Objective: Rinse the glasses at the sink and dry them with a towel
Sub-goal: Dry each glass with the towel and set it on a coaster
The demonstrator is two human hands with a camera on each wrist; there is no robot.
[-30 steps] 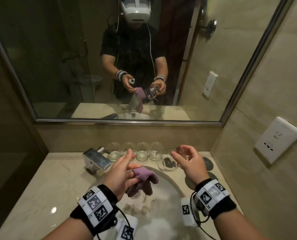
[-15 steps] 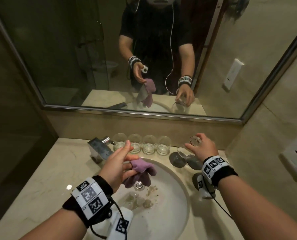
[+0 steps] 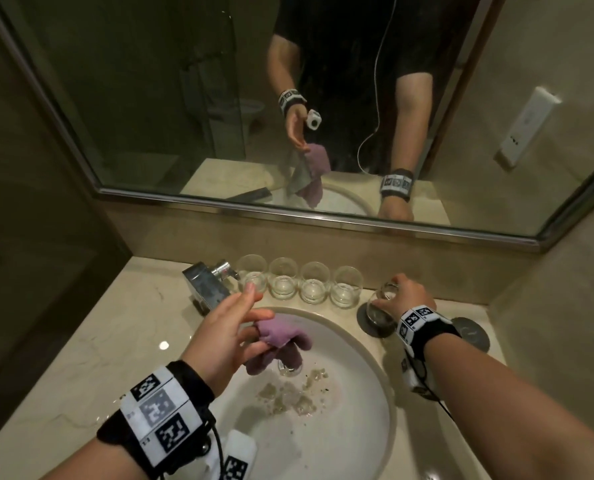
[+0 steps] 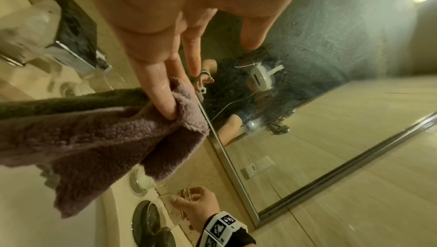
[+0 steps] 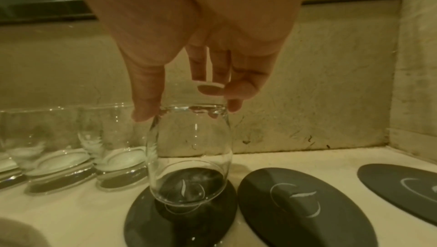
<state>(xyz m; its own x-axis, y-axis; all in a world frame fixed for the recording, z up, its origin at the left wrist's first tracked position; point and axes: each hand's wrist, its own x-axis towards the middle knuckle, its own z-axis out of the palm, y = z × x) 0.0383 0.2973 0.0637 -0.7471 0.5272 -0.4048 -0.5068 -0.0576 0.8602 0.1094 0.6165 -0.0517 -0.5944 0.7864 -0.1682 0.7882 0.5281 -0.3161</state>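
Observation:
My left hand point(image 3: 250, 323) hovers over the sink basin point(image 3: 344, 431) and pinches a purple towel point(image 3: 281, 336) between thumb and fingers; the towel point(image 4: 106, 138) hangs down toward the drain. My right hand point(image 3: 397, 296) grips a clear glass point(image 3: 378, 311) by its thick base, upside down. In the right wrist view the glass point(image 5: 189, 157) is slightly tilted, its rim at a dark round coaster point(image 5: 141, 219) on the counter. Several more clear glasses point(image 3: 299, 282) stand in a row along the back wall, left of the held one.
A chrome faucet point(image 3: 207, 287) sits at the back left of the basin. Two more dark coasters point(image 5: 295, 204) point(image 5: 402, 185) lie to the right. Bits of residue point(image 3: 288, 396) lie in the basin. A mirror point(image 3: 219, 98) and side walls close in the counter.
My right hand has carried the glass from in front of me down and back to the coaster at the back right. The left hand has stayed over the sink with the towel.

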